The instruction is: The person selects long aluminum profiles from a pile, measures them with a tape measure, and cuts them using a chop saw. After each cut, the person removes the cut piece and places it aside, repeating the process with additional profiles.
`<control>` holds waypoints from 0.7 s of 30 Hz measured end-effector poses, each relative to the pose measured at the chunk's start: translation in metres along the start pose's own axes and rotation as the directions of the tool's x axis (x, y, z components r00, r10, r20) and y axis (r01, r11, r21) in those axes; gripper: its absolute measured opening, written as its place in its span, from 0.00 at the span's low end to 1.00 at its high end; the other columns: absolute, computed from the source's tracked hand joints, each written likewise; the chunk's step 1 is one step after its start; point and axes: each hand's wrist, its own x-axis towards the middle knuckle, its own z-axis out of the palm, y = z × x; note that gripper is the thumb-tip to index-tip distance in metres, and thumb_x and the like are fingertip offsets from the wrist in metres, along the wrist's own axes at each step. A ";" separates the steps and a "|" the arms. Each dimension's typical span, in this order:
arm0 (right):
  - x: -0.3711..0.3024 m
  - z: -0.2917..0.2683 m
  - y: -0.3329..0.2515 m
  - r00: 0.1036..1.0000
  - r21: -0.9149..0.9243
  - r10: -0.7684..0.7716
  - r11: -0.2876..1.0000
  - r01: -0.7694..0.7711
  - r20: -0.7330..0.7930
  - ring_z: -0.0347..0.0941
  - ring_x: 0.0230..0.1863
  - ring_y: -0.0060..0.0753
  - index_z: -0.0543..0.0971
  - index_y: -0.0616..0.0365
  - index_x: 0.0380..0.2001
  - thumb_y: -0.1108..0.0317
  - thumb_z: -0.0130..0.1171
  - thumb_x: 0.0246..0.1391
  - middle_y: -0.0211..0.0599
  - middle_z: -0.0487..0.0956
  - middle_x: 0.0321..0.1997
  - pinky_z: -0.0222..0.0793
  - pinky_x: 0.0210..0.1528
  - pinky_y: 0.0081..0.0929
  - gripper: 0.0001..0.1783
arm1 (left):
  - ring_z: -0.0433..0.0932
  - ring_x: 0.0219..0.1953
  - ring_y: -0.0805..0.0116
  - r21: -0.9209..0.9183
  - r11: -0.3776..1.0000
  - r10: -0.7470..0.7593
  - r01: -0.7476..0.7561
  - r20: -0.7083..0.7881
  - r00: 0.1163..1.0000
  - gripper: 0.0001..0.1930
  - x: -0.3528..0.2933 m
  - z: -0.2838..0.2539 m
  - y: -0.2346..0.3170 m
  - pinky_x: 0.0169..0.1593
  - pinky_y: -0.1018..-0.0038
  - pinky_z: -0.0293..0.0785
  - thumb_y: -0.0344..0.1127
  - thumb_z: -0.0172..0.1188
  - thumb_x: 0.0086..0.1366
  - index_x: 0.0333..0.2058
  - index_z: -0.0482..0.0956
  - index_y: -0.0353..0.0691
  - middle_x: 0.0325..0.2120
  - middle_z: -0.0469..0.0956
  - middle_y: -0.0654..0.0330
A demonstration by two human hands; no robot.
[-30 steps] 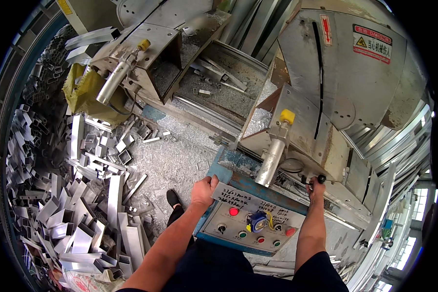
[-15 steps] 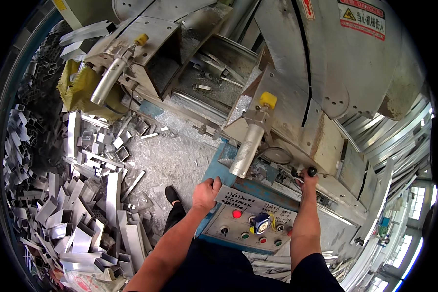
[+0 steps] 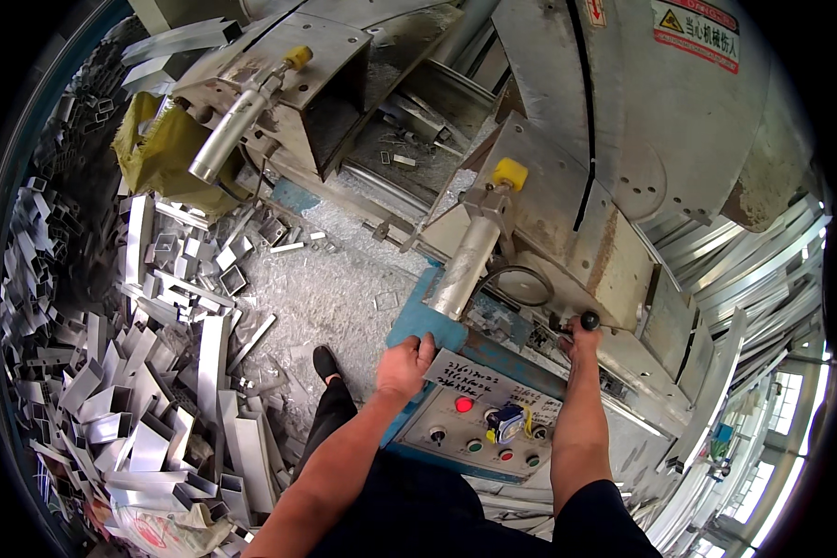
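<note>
Left hand (image 3: 405, 367) at upper left corner of blue-painted metal control box (image 3: 451, 337), fingers curled over the edge; can't tell how firm the hold. Right hand (image 3: 581, 342) farther right, beyond the box, fingers closed round a handle with black ball knob (image 3: 590, 321); knob pokes out above the hand, fingertips partly hidden. Handle sits at lower front of grey metal machine body (image 3: 614, 260).

On the box's face: white card with black handwriting (image 3: 470, 374) just beside left hand, red round button (image 3: 464, 405) below it, blue-and-yellow tape measure (image 3: 507, 424) right of the button. Silver metal cylinder with yellow cap (image 3: 468, 260) slants down toward the box, between the hands' positions. Second, similar silver cylinder (image 3: 228, 135) farther left. Floor at left: heap of cut silver rectangular metal tubes (image 3: 153, 437), yellow woven sack (image 3: 167, 153) behind.
</note>
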 end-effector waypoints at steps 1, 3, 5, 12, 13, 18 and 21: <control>0.000 0.001 0.000 1.000 0.006 -0.011 1.000 0.011 0.002 0.74 0.26 0.36 0.77 0.59 0.29 0.71 0.63 0.44 0.37 0.76 0.24 0.71 0.22 0.43 0.07 | 0.76 0.34 0.37 -0.007 1.000 0.004 -0.004 -0.006 1.000 0.25 0.000 0.000 -0.001 0.38 0.50 0.73 0.56 0.47 0.68 0.29 0.77 0.37 0.28 0.78 0.40; 0.002 0.002 0.003 0.999 -0.017 -0.036 0.999 0.036 0.005 0.75 0.26 0.36 0.77 0.58 0.29 0.71 0.63 0.45 0.37 0.76 0.24 0.72 0.22 0.42 0.07 | 0.76 0.34 0.37 -0.013 1.000 0.011 -0.012 -0.012 1.000 0.25 0.000 0.000 -0.001 0.38 0.50 0.73 0.56 0.47 0.68 0.29 0.77 0.37 0.28 0.78 0.40; 0.006 0.001 0.007 0.998 -0.012 -0.063 0.998 0.063 0.002 0.75 0.25 0.36 0.77 0.59 0.28 0.71 0.63 0.45 0.38 0.77 0.24 0.72 0.21 0.40 0.07 | 0.76 0.34 0.36 -0.011 1.000 0.017 -0.018 -0.009 1.000 0.25 0.000 -0.002 0.001 0.38 0.50 0.72 0.55 0.48 0.68 0.29 0.77 0.36 0.28 0.77 0.39; 0.016 0.004 0.023 0.978 0.051 -0.197 0.978 0.200 -0.068 0.74 0.18 0.37 0.77 0.63 0.27 0.69 0.64 0.43 0.41 0.78 0.22 0.70 0.14 0.32 0.09 | 0.75 0.34 0.35 -0.019 1.000 -0.002 0.002 -0.025 1.000 0.25 0.005 0.004 -0.004 0.37 0.49 0.72 0.55 0.47 0.68 0.29 0.77 0.36 0.27 0.77 0.38; 0.020 0.004 0.026 0.974 0.042 -0.207 0.976 0.212 -0.091 0.74 0.16 0.37 0.77 0.64 0.27 0.69 0.64 0.43 0.41 0.78 0.21 0.69 0.13 0.31 0.10 | 0.75 0.34 0.35 -0.021 1.000 0.010 -0.010 -0.027 1.000 0.25 0.006 0.005 -0.006 0.37 0.49 0.72 0.55 0.47 0.68 0.28 0.77 0.36 0.27 0.77 0.38; 0.013 0.008 0.018 0.969 0.000 -0.191 0.981 0.193 -0.159 0.74 0.17 0.37 0.77 0.64 0.28 0.70 0.64 0.43 0.43 0.77 0.20 0.69 0.14 0.33 0.10 | 0.75 0.34 0.34 0.002 1.000 -0.002 0.002 -0.039 0.999 0.26 0.006 0.001 -0.001 0.37 0.50 0.72 0.55 0.47 0.68 0.29 0.78 0.35 0.27 0.77 0.37; 0.023 0.003 0.026 0.958 0.009 -0.229 0.972 0.234 -0.174 0.74 0.17 0.37 0.77 0.64 0.27 0.70 0.65 0.43 0.43 0.77 0.21 0.68 0.14 0.34 0.10 | 0.75 0.34 0.34 -0.022 1.000 -0.014 0.013 -0.031 0.999 0.26 0.006 0.001 0.000 0.37 0.51 0.72 0.55 0.47 0.67 0.29 0.78 0.35 0.27 0.76 0.37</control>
